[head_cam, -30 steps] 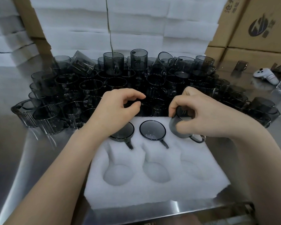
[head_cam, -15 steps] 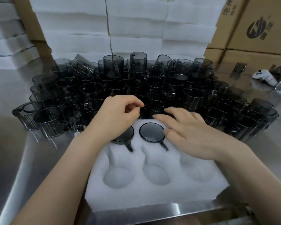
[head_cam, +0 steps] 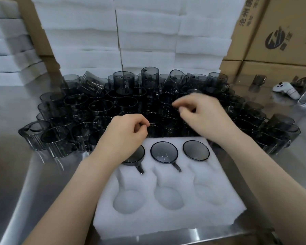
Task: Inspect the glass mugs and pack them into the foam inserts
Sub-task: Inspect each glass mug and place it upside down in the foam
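foam insert lies nearest on the steel surface, its near pockets empty. its far row holds three glass mugs, sunk to the rim with handles in the slots so they cannot knock. left hand hovers over the leftmost, thumb and forefinger pinched; on a rim or on nothing, i cannot tell. right hand, blurred, reaches over the loose mugs, fingers loosely curled and empty, likely choosing the next. spare foam is stacked behind.

Both hands forward, loosely curled
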